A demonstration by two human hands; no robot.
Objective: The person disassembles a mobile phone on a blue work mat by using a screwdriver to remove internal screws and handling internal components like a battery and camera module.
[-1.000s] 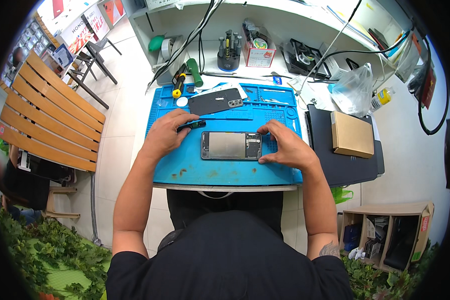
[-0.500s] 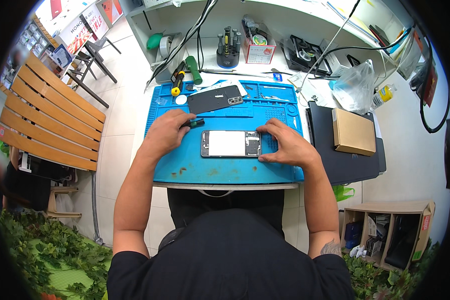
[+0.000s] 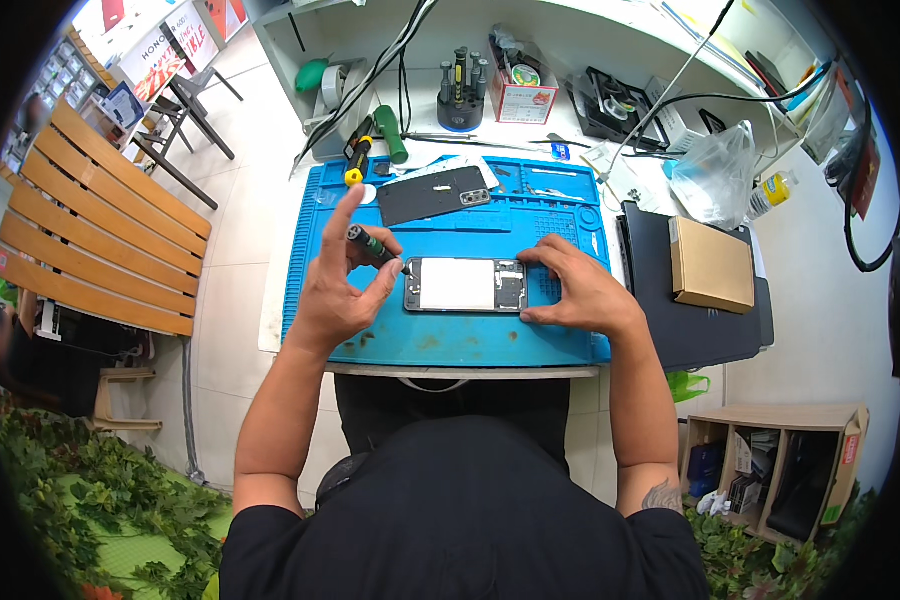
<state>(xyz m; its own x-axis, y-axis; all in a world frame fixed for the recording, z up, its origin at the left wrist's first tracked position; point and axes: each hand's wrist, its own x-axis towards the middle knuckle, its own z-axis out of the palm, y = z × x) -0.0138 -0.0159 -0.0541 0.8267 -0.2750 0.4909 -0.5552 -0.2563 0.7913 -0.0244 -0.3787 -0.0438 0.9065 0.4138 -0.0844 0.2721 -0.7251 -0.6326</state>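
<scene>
An opened smartphone point(image 3: 456, 285) lies flat and crosswise on the blue work mat point(image 3: 450, 342), a large white panel in its middle and dark parts at both ends. My right hand point(image 3: 578, 287) grips its right end between thumb and fingers. In my left hand point(image 3: 338, 295) is a small dark screwdriver with a green band point(image 3: 372, 245), pinched by thumb and fingers while the index finger points up. The tool slants, its tip at the phone's left end; whether it touches a screw is too small to tell. Beyond the phone lies a dark phone back cover point(image 3: 420, 198) with a camera cutout.
Behind the mat stand a yellow-black screwdriver point(image 3: 358, 162), a green-handled tool point(image 3: 391, 135), a round bit holder point(image 3: 461, 95) and a small box point(image 3: 523, 97). On the right, a brown carton point(image 3: 712, 265) rests on a black laptop point(image 3: 660, 330). Cables hang overhead.
My left hand has turned upright and brought the screwdriver, which lay low above the mat, to the phone's left end. My right hand keeps its place on the phone.
</scene>
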